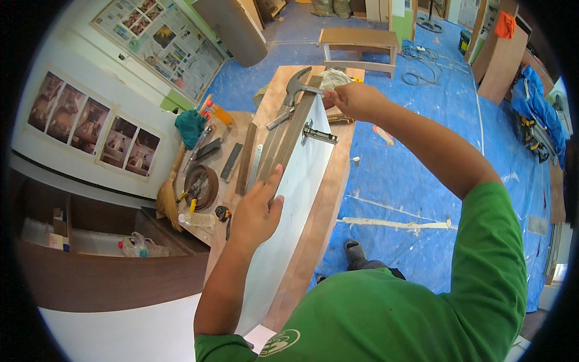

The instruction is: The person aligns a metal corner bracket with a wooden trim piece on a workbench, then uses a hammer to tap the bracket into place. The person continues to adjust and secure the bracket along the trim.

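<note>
My right hand [354, 101] is closed round the handle of a claw hammer [295, 88]. The hammer's head is over the far end of a brown wood strip [294, 134] along the top edge of a white panel [294, 199]. Nearer to me, my left hand [256, 212] steadies that edge, thumb against the white face and index finger along the strip; its other fingers are partly hidden. A metal cabinet hinge [321, 134] sticks out from the panel below the hammer. The panel rests on a wooden workbench [322, 208].
Left on the bench are a tape measure [223, 214], a brown tape roll [201, 184], a clear bottle [198, 219] and a hand broom [169, 202]. A low wooden bench [359, 42] stands beyond, on blue floor sheeting [410, 163]. A cable [422, 63] lies far right.
</note>
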A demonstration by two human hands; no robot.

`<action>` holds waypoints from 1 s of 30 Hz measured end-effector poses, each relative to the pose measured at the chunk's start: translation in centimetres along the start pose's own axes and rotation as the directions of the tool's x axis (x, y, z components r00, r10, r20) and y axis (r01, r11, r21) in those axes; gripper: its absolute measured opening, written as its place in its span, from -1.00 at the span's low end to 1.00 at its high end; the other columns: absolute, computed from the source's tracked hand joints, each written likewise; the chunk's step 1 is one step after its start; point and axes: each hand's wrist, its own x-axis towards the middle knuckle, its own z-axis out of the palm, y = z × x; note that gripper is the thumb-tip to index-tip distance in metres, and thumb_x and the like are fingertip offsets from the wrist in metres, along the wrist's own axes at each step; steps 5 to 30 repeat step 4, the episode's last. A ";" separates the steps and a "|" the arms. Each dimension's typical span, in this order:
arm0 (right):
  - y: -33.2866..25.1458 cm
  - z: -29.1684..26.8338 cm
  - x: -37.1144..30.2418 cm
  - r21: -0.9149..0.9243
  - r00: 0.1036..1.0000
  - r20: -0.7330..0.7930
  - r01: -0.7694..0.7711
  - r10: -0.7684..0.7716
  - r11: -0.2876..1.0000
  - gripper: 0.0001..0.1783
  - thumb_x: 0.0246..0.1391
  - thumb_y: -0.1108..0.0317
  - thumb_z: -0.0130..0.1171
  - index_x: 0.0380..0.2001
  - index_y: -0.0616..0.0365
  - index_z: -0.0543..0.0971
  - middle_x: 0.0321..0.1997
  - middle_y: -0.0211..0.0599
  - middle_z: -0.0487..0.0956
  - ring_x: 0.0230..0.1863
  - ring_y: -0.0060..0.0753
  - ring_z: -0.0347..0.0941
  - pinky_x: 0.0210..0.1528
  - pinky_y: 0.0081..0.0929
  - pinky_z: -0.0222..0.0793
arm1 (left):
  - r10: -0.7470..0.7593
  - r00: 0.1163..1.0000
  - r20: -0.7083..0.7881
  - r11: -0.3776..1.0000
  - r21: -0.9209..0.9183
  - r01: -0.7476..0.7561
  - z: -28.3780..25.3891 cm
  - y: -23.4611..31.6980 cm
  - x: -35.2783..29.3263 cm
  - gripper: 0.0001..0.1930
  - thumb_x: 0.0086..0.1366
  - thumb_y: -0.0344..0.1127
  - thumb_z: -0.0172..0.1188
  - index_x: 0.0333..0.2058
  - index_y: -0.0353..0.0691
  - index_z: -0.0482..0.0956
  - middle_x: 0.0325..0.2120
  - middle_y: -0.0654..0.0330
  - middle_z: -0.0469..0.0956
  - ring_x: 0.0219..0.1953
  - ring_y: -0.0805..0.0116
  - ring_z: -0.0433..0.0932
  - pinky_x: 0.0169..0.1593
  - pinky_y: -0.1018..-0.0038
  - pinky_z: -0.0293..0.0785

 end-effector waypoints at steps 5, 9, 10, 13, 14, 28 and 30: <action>-0.3 -0.8 0.2 -0.134 0.993 -0.115 0.013 -0.029 0.991 -0.30 0.51 -0.24 -0.19 -0.20 0.08 0.75 -0.21 -0.06 0.77 -0.23 -0.09 0.72 -0.04 -0.08 0.61 | -0.021 1.000 0.014 1.000 -0.005 0.021 -0.4 0.7 0.0 -0.30 0.34 -0.42 0.27 0.46 -0.10 0.35 -0.38 0.02 0.44 -0.33 0.11 0.47 -0.15 0.33 0.45; -0.3 -0.8 0.2 -0.134 0.993 -0.115 0.013 -0.029 0.991 -0.30 0.51 -0.24 -0.19 -0.20 0.08 0.75 -0.21 -0.06 0.77 -0.23 -0.09 0.72 -0.04 -0.08 0.61 | -0.021 1.000 0.014 1.000 -0.005 0.021 -0.4 0.7 0.0 -0.30 0.34 -0.42 0.27 0.46 -0.10 0.35 -0.38 0.02 0.44 -0.33 0.11 0.47 -0.15 0.33 0.45; -0.3 -0.8 0.2 -0.134 0.993 -0.115 0.013 -0.029 0.991 -0.30 0.51 -0.24 -0.19 -0.20 0.08 0.75 -0.21 -0.06 0.77 -0.23 -0.09 0.72 -0.04 -0.08 0.61 | -0.021 1.000 0.014 1.000 -0.005 0.021 -0.4 0.7 0.0 -0.30 0.34 -0.42 0.27 0.46 -0.10 0.35 -0.38 0.02 0.44 -0.33 0.11 0.47 -0.15 0.33 0.45; -0.3 -0.8 0.2 -0.134 0.993 -0.115 0.013 -0.029 0.991 -0.30 0.51 -0.24 -0.19 -0.20 0.08 0.75 -0.21 -0.06 0.77 -0.23 -0.09 0.72 -0.04 -0.08 0.61 | -0.021 1.000 0.014 1.000 -0.005 0.021 -0.4 0.7 0.0 -0.30 0.34 -0.42 0.27 0.46 -0.10 0.35 -0.38 0.02 0.44 -0.33 0.11 0.47 -0.15 0.33 0.45; -0.3 -0.8 0.2 -0.134 0.993 -0.115 0.013 -0.029 0.991 -0.30 0.51 -0.24 -0.19 -0.20 0.08 0.75 -0.21 -0.06 0.77 -0.23 -0.09 0.72 -0.04 -0.08 0.61 | -0.021 1.000 0.014 1.000 -0.005 0.021 -0.4 0.7 0.0 -0.30 0.34 -0.42 0.27 0.46 -0.10 0.35 -0.38 0.02 0.44 -0.33 0.11 0.47 -0.15 0.33 0.45; -0.3 -0.8 0.2 -0.134 0.993 -0.115 0.013 -0.029 0.991 -0.30 0.51 -0.24 -0.19 -0.20 0.08 0.75 -0.21 -0.06 0.77 -0.23 -0.09 0.72 -0.04 -0.08 0.61 | -0.021 1.000 0.014 1.000 -0.005 0.021 -0.4 0.7 0.0 -0.30 0.34 -0.42 0.27 0.46 -0.10 0.35 -0.38 0.02 0.44 -0.33 0.11 0.47 -0.15 0.33 0.45; -0.3 -0.8 0.2 -0.134 0.993 -0.115 0.013 -0.029 0.991 -0.30 0.51 -0.24 -0.19 -0.20 0.08 0.75 -0.21 -0.06 0.77 -0.23 -0.09 0.72 -0.04 -0.08 0.61 | -0.021 1.000 0.014 1.000 -0.005 0.021 -0.4 0.7 0.0 -0.30 0.34 -0.42 0.27 0.46 -0.10 0.35 -0.38 0.02 0.44 -0.33 0.11 0.47 -0.15 0.33 0.45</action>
